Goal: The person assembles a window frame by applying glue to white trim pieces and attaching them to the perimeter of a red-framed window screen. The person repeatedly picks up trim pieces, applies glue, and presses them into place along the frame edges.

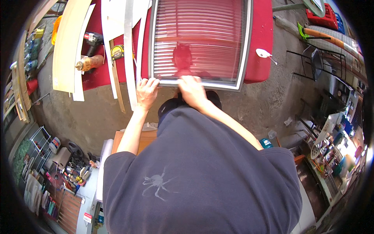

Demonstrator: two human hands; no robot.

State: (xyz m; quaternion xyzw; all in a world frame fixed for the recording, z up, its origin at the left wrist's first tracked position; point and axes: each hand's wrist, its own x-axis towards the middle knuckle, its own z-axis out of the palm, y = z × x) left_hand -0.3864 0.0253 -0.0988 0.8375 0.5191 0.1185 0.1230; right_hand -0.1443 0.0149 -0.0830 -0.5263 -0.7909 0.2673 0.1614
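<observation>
A framed glass pane (200, 46) with a grey-silver rim lies on the red-covered table (261, 43) in front of me. The glass reflects slatted stripes. At the pane's near left corner is my left hand (147, 93), its fingers closed over the rim. My right hand (192, 90) is closed at the near edge of the frame, a little right of the left one. Motion blurs it slightly, and whatever its fingers pinch is hidden. A long pale strip (129, 50) runs just left of my left hand.
Left on the table are a tape measure (117, 52), a cordless drill (93, 42), an orange-brown bottle (90, 62) and a wide wooden board (66, 46). Several strips overhang the near edge. A small white bottle (263, 53) lies at right. Black metal-legged furniture (317, 64) stands farther right.
</observation>
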